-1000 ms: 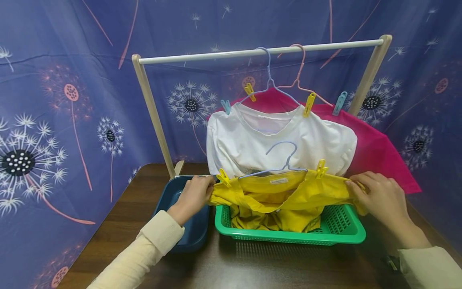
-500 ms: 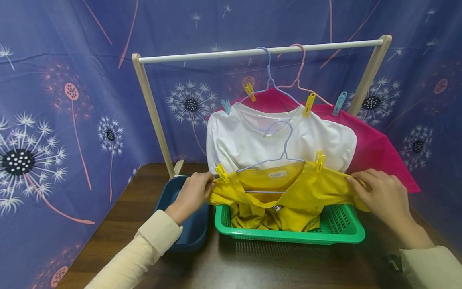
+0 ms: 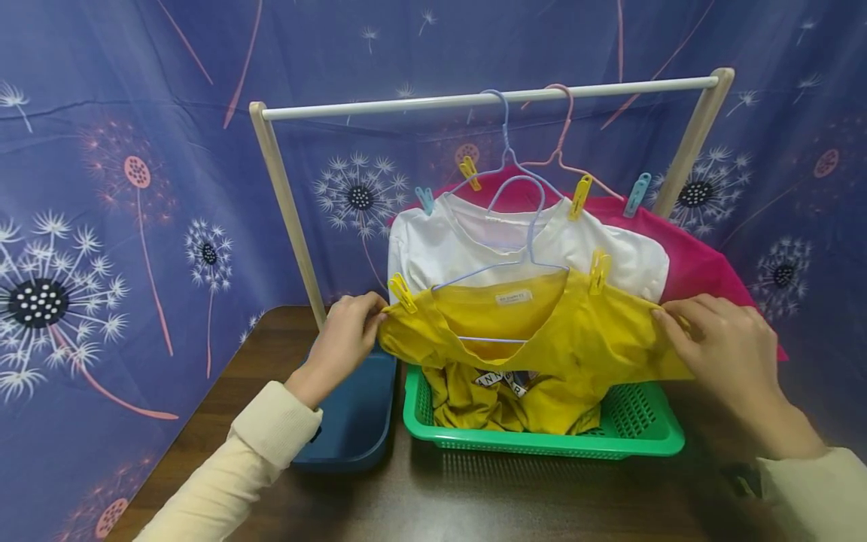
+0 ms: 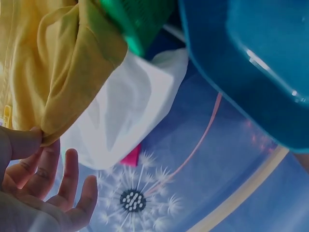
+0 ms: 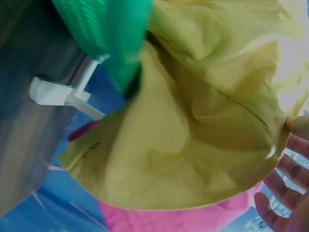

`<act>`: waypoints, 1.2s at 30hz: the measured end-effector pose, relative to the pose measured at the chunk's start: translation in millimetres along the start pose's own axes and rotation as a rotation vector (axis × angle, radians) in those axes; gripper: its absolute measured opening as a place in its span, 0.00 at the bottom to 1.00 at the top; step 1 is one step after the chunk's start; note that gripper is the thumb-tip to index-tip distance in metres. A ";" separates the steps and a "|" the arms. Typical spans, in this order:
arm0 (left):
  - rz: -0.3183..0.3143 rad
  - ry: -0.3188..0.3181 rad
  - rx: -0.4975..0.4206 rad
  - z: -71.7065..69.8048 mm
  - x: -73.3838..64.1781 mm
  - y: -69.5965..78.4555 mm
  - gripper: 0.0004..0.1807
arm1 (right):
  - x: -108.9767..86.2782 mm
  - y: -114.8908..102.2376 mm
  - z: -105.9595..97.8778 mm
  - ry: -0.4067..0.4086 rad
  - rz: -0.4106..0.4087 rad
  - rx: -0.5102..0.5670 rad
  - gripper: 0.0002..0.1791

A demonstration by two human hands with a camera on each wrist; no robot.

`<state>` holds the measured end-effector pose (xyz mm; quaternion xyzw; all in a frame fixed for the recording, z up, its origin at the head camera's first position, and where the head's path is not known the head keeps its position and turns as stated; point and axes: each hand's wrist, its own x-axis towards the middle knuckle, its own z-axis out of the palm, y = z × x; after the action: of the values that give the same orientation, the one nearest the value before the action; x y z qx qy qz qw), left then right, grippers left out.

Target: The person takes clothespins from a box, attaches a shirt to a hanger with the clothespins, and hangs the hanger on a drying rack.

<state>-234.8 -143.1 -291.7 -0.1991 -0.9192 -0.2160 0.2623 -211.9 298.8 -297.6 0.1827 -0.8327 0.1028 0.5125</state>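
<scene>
A yellow T-shirt (image 3: 488, 339) on a pale blue hanger (image 3: 532, 233) is spread wide between both hands. Yellow clothespins (image 3: 599, 272) clip its shoulders to the hanger. My left hand (image 3: 342, 339) pinches the shirt's left shoulder between thumb and forefinger; the left wrist view shows the other fingers loosely spread. On the other side my right hand (image 3: 725, 354) pinches the opposite sleeve at its top edge. The shirt's lower part lies bunched in a green basket (image 3: 542, 443), with printed lettering partly showing. The hanger's hook stands free, overlapping the white T-shirt (image 3: 420, 248) behind it.
A wooden rack with a white rail (image 3: 406, 104) stands at the back. From it hang the white T-shirt and a magenta T-shirt (image 3: 704, 263), both with clothespins. Left of the basket sits a dark blue bin (image 3: 359, 414) on the brown table (image 3: 474, 504).
Both hands have lifted the yellow T-shirt and its hanger upward out of the basket. The left hand has also shifted left, stretching the shoulders wider, and the printed lettering has come into view.
</scene>
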 end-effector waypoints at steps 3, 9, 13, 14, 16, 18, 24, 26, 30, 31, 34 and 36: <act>0.000 0.022 -0.013 -10.6 5.2 0.2 0.04 | 9.3 -2.3 -3.1 0.015 -0.015 -0.007 0.14; -0.028 0.058 -0.029 -30.8 18.0 -1.7 0.04 | 32.1 -9.7 -7.9 0.041 -0.033 -0.007 0.16; -0.055 0.078 -0.046 -42.3 26.2 -4.0 0.05 | 47.8 -14.0 -9.3 0.060 -0.048 0.001 0.15; -0.060 0.086 -0.049 -44.8 28.0 -4.7 0.05 | 51.8 -14.3 -10.1 0.060 -0.054 -0.001 0.16; -0.066 0.104 -0.053 -49.2 31.5 -6.2 0.06 | 59.6 -15.6 -10.9 0.067 -0.058 0.002 0.15; -0.064 0.127 -0.054 -53.5 34.9 -7.6 0.06 | 68.1 -16.9 -12.3 0.072 -0.064 0.002 0.15; -0.052 0.186 -0.053 -65.2 46.8 -13.3 0.06 | 95.0 -26.2 -17.4 0.090 -0.069 -0.004 0.10; -0.059 0.201 -0.050 -69.6 51.4 -15.6 0.06 | 103.4 -29.7 -18.9 0.082 -0.076 -0.012 0.09; -0.090 0.224 -0.047 -78.6 61.9 -20.7 0.06 | 117.8 -34.9 -19.8 0.057 -0.076 -0.015 0.07; -0.097 0.230 -0.048 -80.7 64.8 -21.9 0.06 | 120.9 -35.7 -19.6 0.048 -0.071 -0.014 0.08; -0.120 0.242 -0.049 -86.3 73.6 -25.6 0.07 | 129.3 -37.6 -18.3 0.030 -0.052 -0.008 0.09; -0.133 0.252 -0.048 -89.2 79.6 -28.1 0.07 | 135.0 -38.9 -17.1 0.019 -0.041 -0.008 0.09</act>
<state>-275.3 -190.9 -186.0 -0.1151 -0.8848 -0.2780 0.3558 -237.0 242.6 -170.1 0.1968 -0.8242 0.0908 0.5232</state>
